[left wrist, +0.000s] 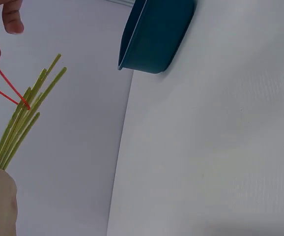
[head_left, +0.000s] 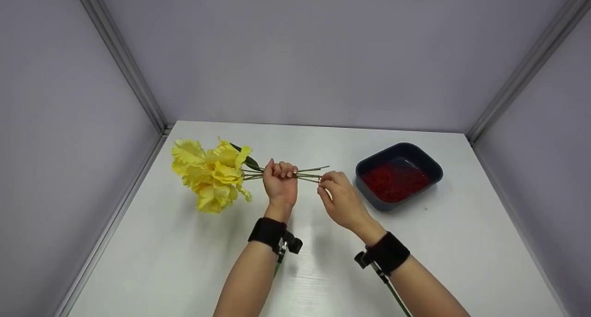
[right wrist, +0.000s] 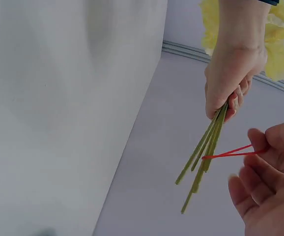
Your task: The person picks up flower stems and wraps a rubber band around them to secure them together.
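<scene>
bunch: yellow flowers (head_left: 210, 174) on thin green stems (head_left: 307, 173), held just above the tabletop (head_left: 184, 261), left of centre
axis: long axis runs left-right in the head view, roughly level; blooms point left, cut stem ends point right toward the tray
stems: several, splayed a little at the free ends (left wrist: 43, 81); ends uneven in length (right wrist: 196, 172)
left hand: left hand (head_left: 279, 183) clenched in a fist round the stems just right of the blooms, knuckles up
right hand: right hand (head_left: 339, 194) at the stem ends, fingers curled, pinching a red rubber band (right wrist: 230, 152)
band: stretched taut from the right hand's fingers to the stems, hooked over them near the free ends (left wrist: 12, 91); how many stems it catches is unclear
tray: dark blue tray (head_left: 399, 174) with rounded corners, on the tabletop right of the hands, apart from them; holds a red mass (head_left: 392, 181), too fine to tell what
wrists: black strap with a small camera on each wrist (head_left: 268, 231)
tabletop: white, faint wood grain, matte
room: pale grey-lilac walls (head_left: 295, 54) on three sides, metal strips (head_left: 120, 54) in the corners
</scene>
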